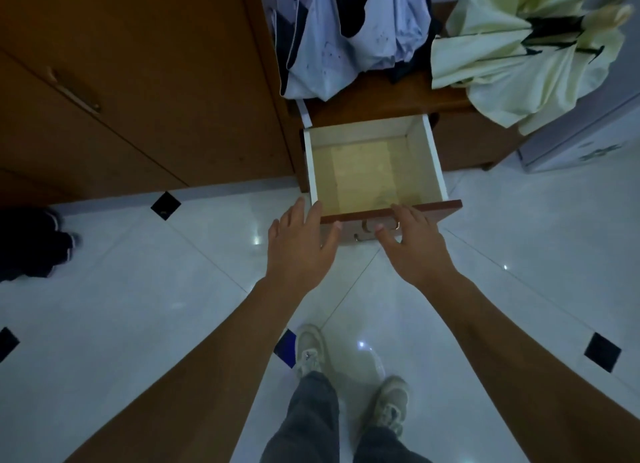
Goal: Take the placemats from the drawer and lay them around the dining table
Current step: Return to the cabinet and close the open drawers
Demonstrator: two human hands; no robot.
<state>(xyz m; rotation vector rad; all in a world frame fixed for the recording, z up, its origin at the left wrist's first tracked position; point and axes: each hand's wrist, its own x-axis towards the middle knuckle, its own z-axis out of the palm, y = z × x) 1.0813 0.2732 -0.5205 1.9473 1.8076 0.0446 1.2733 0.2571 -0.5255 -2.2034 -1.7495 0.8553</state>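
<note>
A small wooden drawer (437, 157) with white side walls stands pulled out from a low brown cabinet. Inside lies a flat pale sheet (363, 177) covering the bottom; whether it is a placemat or a liner I cannot tell. My left hand (301, 244) hovers at the drawer's front left corner, fingers spread, holding nothing. My right hand (412, 244) rests with fingertips on the top edge of the reddish drawer front (446, 208), next to the metal handle (367, 228), also holding nothing. No dining table is in view.
A tall brown cupboard (138, 81) stands to the left. On the low cabinet's top lie a folded pale blue umbrella (349, 36) and a cream umbrella (519, 54). A dark bundle (31, 244) sits on the glossy white tiled floor at left. My feet (349, 376) are below.
</note>
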